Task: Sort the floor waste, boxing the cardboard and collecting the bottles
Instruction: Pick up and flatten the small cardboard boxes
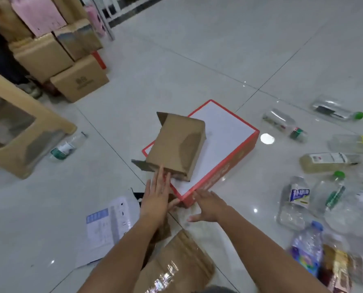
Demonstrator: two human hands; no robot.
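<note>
Starting at the left, a lone bottle [67, 145] lies on the floor beside the stool [17, 132], well apart from both of your hands. Nearer you, a printed sheet [106, 225] lies just left of your left wrist. Your left grip [155, 193] is flat, with the fingers straight and together and the fingertips touching the near open end of the small brown carton [176, 144]. That carton lies on its side on the white top of the red-rimmed box [225, 132], overhanging the box's left edge. Its long axis runs away from you and a little to the right, so its mouth faces your left grip. Your right grip [208, 205] is spread wide and holds nothing at the box's near corner; whether it touches the rim, I cannot tell. Your left is nearer the carton, so I judge that it should take it by that near end. Flattened cardboard [176, 261] lies under your forearms. The loose bottles [324, 160] lie on the floor at the far right.
</note>
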